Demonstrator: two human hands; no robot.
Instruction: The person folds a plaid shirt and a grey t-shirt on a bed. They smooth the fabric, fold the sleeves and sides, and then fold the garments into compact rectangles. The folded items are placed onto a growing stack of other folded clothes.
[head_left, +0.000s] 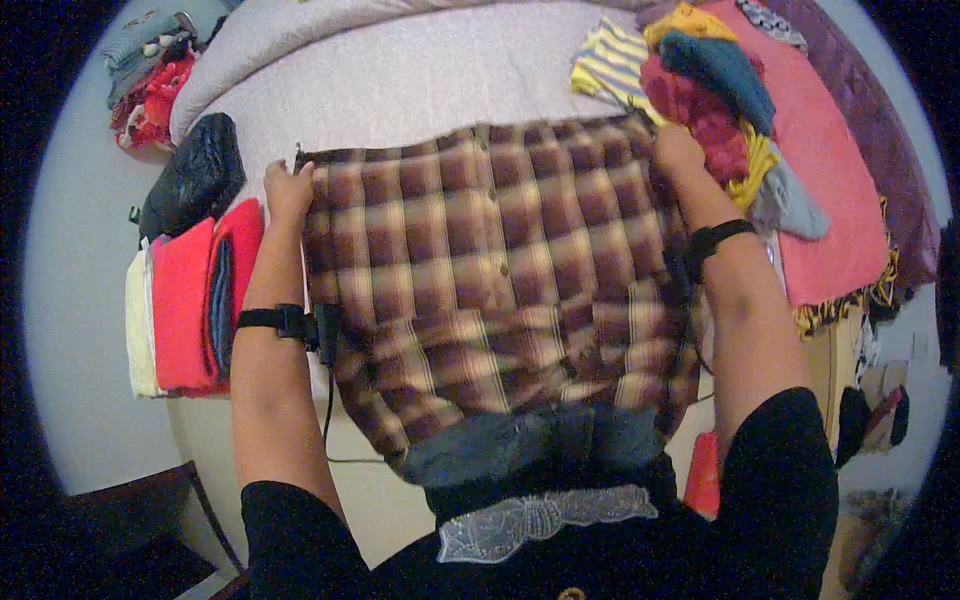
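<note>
A brown, maroon and cream plaid shirt (480, 240) with a buttoned front hangs stretched between both hands, over the near side of the bed. My left hand (289, 189) grips its far left corner. At the far right corner, my right hand (679, 156) pinches the cloth, though the fingertips are partly hidden. The shirt's near end drops towards my body, where its folds bunch up above a dark grey cloth (540, 442) at my waist. Black straps with small devices and cables circle both forearms.
Folded red cloths (184, 307) and a black plastic bundle (195, 172) lie on the left. Right of the shirt, a heap of clothes (697, 105) covers part of a pink cloth (832, 225) with fringe. Pale bedding (420, 82) spreads behind. A dark-framed piece of furniture (142, 517) stands lower left.
</note>
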